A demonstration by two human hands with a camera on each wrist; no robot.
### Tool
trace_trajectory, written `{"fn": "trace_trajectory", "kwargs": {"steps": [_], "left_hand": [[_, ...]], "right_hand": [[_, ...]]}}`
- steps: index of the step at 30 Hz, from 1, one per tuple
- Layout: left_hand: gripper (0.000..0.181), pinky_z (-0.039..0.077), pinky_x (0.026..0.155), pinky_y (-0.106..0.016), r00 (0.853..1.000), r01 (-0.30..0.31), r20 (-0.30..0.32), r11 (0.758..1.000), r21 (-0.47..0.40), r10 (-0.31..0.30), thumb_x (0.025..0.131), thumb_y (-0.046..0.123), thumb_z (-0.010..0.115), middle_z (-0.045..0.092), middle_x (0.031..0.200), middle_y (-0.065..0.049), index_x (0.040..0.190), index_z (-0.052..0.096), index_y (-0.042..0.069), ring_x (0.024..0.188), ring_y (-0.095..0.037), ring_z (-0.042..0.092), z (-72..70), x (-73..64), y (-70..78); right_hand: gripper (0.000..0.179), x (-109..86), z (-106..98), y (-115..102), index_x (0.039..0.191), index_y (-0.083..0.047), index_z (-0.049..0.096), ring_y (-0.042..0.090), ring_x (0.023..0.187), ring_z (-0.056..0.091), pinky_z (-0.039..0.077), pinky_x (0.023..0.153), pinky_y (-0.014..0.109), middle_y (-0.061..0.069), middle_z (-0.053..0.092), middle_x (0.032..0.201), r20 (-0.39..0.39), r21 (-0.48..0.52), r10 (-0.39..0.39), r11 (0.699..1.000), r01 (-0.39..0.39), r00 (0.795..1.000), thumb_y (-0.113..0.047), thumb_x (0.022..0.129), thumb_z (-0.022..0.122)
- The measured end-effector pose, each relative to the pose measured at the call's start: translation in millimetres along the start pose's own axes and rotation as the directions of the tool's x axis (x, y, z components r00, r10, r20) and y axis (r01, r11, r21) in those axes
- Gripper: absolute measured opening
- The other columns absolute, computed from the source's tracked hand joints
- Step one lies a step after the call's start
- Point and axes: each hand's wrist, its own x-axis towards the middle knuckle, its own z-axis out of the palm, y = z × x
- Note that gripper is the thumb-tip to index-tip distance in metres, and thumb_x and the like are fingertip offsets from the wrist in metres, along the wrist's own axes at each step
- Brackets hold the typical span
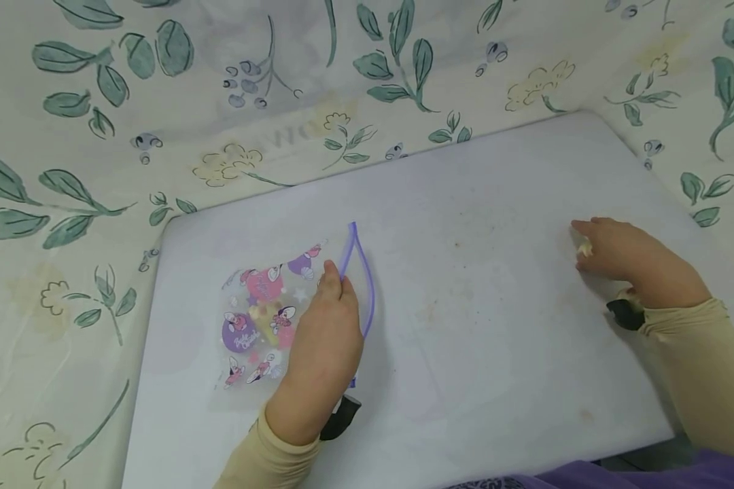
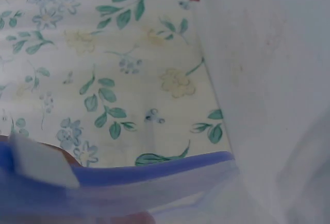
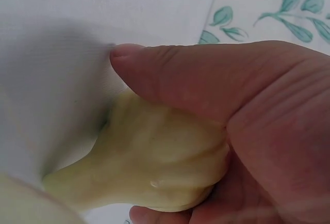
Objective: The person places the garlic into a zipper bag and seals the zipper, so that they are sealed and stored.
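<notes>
My left hand (image 1: 327,336) grips a clear zip bag (image 1: 263,285) printed with pink and purple cartoon pictures, near its purple zip edge (image 1: 370,292). The bag's mouth gapes toward the right. Something yellow shows through the plastic around the bag's middle. In the left wrist view the purple strip (image 2: 154,170) runs across the bottom. Over at the right side of the table, my right hand (image 1: 639,261) holds a pale cream garlic bulb (image 3: 160,152) between thumb and fingers, its stem pointing away from the palm. Most of the bulb is hidden by the hand in the head view.
Both hands are over a white table (image 1: 477,367) with small dark specks and faint stains. A floral sheet (image 1: 232,88) rises behind the table and continues along its left and right sides. Purple clothing (image 1: 648,472) shows at the front edge.
</notes>
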Motion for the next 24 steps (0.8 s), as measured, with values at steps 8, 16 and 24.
{"fn": "trace_trajectory", "kwargs": {"steps": [8, 16, 24], "left_hand": [[0.041, 0.043, 0.1, -0.04, 1.0, 0.015, -0.011, 0.999, 0.029, -0.015, 0.09, -0.003, 0.051, 0.039, 0.143, -0.03, 0.129, 0.047, -0.015, 0.128, -0.036, 0.048, 0.7, 2.6, -0.5], [0.047, 0.043, 0.097, -0.041, 1.0, 0.029, -0.003, 1.0, 0.0, -0.029, 0.09, -0.002, 0.051, 0.032, 0.147, -0.028, 0.134, 0.041, -0.014, 0.129, -0.036, 0.046, -0.3, 2.5, 1.9], [0.054, 0.046, 0.095, -0.041, 0.999, 0.037, 0.005, 0.998, -0.042, -0.037, 0.087, -0.001, 0.053, 0.027, 0.151, -0.024, 0.138, 0.038, -0.011, 0.129, -0.034, 0.046, -1.0, 2.3, 5.3]], "right_hand": [[0.072, -4.7, -9, -15, 0.144, 0.0, 0.031, 0.051, 0.124, 0.039, 0.033, 0.099, 0.065, 0.035, 0.038, 0.138, -0.103, -0.043, -0.116, 0.993, 0.112, 0.988, -0.023, 0.085, 0.065], [0.071, -31.5, -22, -89, 0.145, -0.013, 0.037, 0.036, 0.128, 0.044, 0.039, 0.102, 0.055, 0.017, 0.046, 0.141, -0.189, 0.004, -0.336, 0.939, 0.343, 0.923, -0.022, 0.083, 0.071], [0.069, -40.6, -12, -164, 0.142, -0.024, 0.043, 0.012, 0.104, 0.058, 0.051, 0.086, 0.032, 0.0, 0.054, 0.134, -0.247, -0.042, -0.64, 0.757, 0.652, 0.727, -0.028, 0.08, 0.075]]}}
